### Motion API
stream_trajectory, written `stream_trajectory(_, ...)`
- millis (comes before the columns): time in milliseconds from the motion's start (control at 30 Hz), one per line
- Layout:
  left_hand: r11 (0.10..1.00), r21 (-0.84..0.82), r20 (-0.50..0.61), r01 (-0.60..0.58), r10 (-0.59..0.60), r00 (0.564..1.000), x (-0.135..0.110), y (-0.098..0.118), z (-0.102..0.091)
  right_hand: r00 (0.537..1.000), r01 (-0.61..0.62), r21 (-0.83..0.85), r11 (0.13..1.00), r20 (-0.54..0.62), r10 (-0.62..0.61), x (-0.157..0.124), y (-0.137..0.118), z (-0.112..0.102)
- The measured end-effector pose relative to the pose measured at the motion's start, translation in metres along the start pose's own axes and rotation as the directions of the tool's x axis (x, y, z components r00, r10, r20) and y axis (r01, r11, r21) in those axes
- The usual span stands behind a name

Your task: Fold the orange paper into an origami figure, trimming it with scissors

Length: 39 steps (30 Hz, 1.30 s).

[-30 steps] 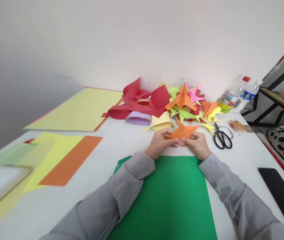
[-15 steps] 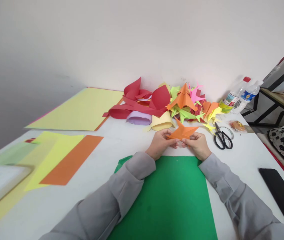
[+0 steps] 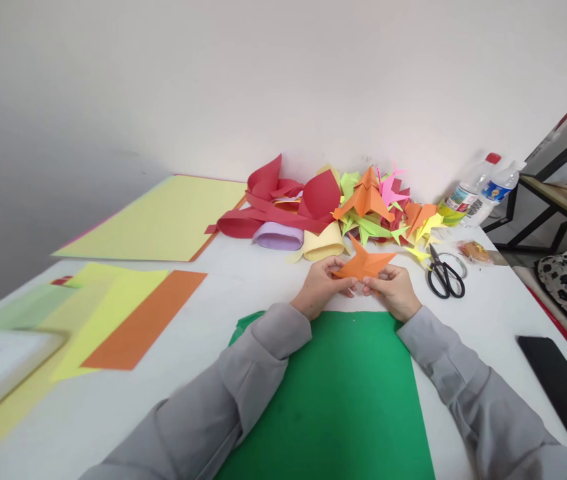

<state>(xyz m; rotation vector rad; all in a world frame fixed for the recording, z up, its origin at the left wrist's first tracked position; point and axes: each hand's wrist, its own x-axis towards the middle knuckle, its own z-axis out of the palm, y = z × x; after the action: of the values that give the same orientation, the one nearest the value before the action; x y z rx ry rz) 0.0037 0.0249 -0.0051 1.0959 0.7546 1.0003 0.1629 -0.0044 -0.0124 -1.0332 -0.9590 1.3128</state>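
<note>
An orange folded paper figure with pointed tips is held up between my two hands, just past the far edge of a green sheet. My left hand pinches its left side between thumb and fingers. On the right side, my right hand grips it the same way, the thumbs close together at the lower edge. Some of my fingertips are hidden behind the paper. Directly beyond it lies a heap of folded paper pieces, with an orange folded paper piece on top.
Black-handled scissors and a tape roll lie right of my hands. Two plastic bottles lean at the back right. Red paper loops sit at the wall. Orange and yellow sheets lie left; a black flat object is at right.
</note>
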Motion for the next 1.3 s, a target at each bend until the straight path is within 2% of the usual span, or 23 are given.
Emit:
stream_trajectory(100, 1.000, 0.026, -0.004, -0.014, 0.014, 1.000, -0.0002, -0.0002, 0.0002, 1.000, -0.009, 0.017, 1.000, -0.011, 0.009, 0.0002, 0.0011, 0.0000)
stream_trajectory(267, 0.999, 0.033, -0.028, 0.011, -0.010, 1.000, 0.0014, -0.0027, -0.0016, 0.997, -0.072, 0.048, 0.996, 0.045, 0.070, 0.0007, -0.0016, -0.0008)
stream_trajectory(533, 0.999, 0.044, -0.010, 0.029, -0.028, 1.000, 0.0005, -0.0008, -0.0015, 0.991, -0.123, 0.084, 0.989, 0.060, 0.119, 0.0006, -0.0073, 0.0001)
stream_trajectory(667, 0.999, 0.038, -0.019, 0.033, -0.033, 0.999, 0.0005, -0.0001, -0.0010, 0.992, -0.103, 0.061, 0.993, 0.072, 0.099, 0.0007, -0.0066, 0.0001)
stream_trajectory(933, 1.000, 0.014, -0.024, 0.018, -0.017, 1.000, 0.0024, -0.0030, -0.0034, 0.994, 0.009, -0.101, 0.995, 0.110, 0.003, 0.0005, -0.0065, -0.0007)
stream_trajectory(1300, 0.998, -0.001, 0.005, 0.062, -0.062, 0.998, 0.0019, 0.0017, -0.0034, 0.994, -0.027, -0.064, 0.998, 0.105, 0.034, 0.0009, -0.0033, -0.0031)
